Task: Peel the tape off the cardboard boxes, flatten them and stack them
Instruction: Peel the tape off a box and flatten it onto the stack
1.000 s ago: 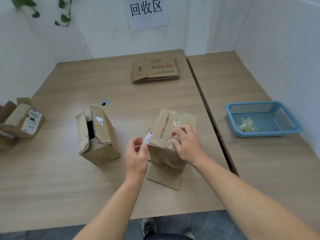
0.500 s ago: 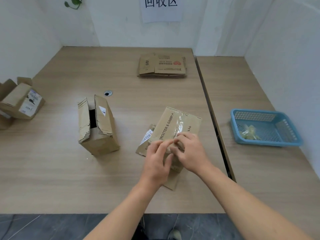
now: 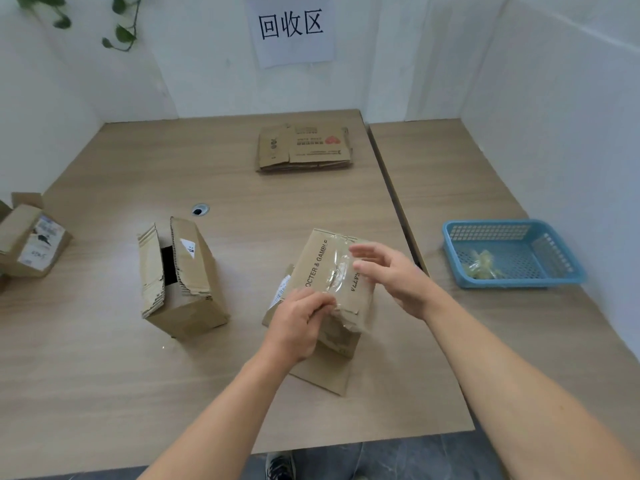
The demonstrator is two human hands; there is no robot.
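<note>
**Taped box at the centre of the counter**

The taped box (image 3: 332, 282) stands tilted on the counter (image 3: 104, 375), with clear tape (image 3: 337, 271) running along its upper face. The left hand (image 3: 298, 323) grips the box's near end with its fingers curled. The right hand (image 3: 391, 275) is at the box's right side, fingers loosely spread and holding nothing. An opened box (image 3: 180, 271) stands to the left, a flattened stack (image 3: 304, 148) lies beyond, and a blue basket (image 3: 485, 225) sits to the right.

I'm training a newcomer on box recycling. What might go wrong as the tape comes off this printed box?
The clear tape looks wrinkled; pulled where the left hand pinches it, it may tear and leave strips on the printed box. The right hand is open, barely bracing, so the box, tilted on its flap, might slide or tip.
</note>
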